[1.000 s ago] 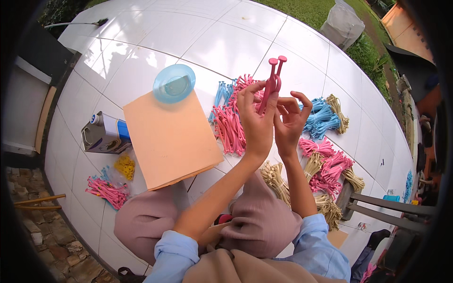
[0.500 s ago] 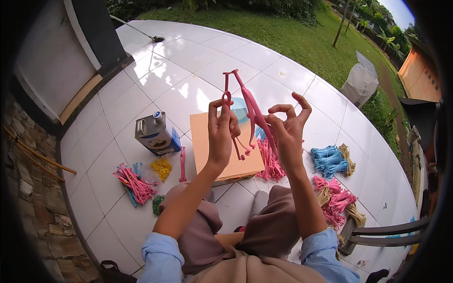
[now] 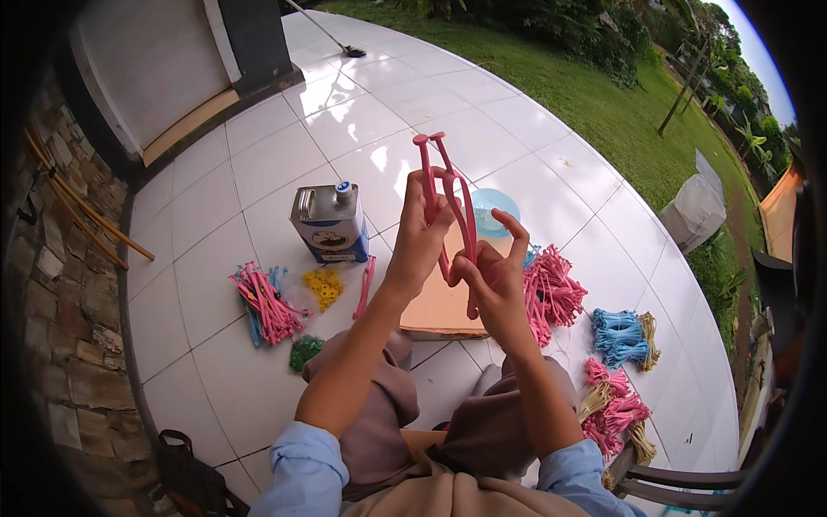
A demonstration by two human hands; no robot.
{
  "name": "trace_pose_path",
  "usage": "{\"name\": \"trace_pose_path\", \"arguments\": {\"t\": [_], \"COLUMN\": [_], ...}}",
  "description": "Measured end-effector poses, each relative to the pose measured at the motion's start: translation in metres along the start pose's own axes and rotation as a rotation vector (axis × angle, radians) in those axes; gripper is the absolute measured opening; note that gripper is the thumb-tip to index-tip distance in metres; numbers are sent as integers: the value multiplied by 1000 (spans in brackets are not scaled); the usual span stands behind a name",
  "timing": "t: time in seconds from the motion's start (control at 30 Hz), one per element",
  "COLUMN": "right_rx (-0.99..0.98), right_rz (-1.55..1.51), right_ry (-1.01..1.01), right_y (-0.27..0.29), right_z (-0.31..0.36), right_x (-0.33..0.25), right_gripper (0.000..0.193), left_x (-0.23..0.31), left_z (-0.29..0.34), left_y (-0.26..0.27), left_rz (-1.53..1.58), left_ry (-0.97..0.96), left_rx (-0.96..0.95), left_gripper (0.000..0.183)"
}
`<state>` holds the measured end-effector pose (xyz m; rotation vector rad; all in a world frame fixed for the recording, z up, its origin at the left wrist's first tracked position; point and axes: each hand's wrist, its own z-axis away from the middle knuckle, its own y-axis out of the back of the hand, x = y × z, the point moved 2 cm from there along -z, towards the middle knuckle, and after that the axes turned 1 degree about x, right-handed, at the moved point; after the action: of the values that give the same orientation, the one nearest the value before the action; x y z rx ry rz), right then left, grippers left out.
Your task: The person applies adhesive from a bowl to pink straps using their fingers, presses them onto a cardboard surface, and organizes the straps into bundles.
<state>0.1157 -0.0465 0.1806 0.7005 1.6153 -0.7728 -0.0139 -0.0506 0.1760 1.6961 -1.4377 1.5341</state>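
Note:
My left hand [image 3: 422,233] is closed on pink flip-flop straps [image 3: 469,224], raised over a box with a peach top [image 3: 439,302]. Two round plug ends stick up above its fingers, and a loop bends to the right. My right hand [image 3: 495,280] pinches the lower part of the straps between thumb and fingertips, its other fingers lifted. Fingers partly hide how the straps cross. Beyond the right hand lies a pile of loose pink straps [image 3: 556,289]. Another single pink strap [image 3: 365,287] rests on the tiles left of the box.
A metal can [image 3: 330,228] stands behind, left of the box. Near it lie yellow pieces [image 3: 324,288], green pieces [image 3: 305,351] and pink and blue straps [image 3: 267,302]. A light blue bowl [image 3: 495,207] is behind the box. Tied blue bundles [image 3: 620,338] and pink bundles [image 3: 616,418] lie right.
My hands have come closer together. My right hand has moved in and down along the straps and now pinches them lower. The whole view has turned slightly left, shifting the surroundings rightward.

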Motion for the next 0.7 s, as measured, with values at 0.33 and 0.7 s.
{"name": "trace_pose_path", "arguments": {"t": [0.33, 0.7], "right_rx": [-24, 45], "right_rz": [187, 389], "right_ry": [-15, 272], "right_y": [39, 57], "right_z": [-4, 0], "right_x": [-19, -23], "right_gripper": [58, 72], "left_x": [29, 40], "left_z": [11, 12], "left_y": [8, 21], "left_rz": [-1327, -1153], "left_ry": [-661, -593], "left_rx": [-26, -333], "left_gripper": [104, 37]}}
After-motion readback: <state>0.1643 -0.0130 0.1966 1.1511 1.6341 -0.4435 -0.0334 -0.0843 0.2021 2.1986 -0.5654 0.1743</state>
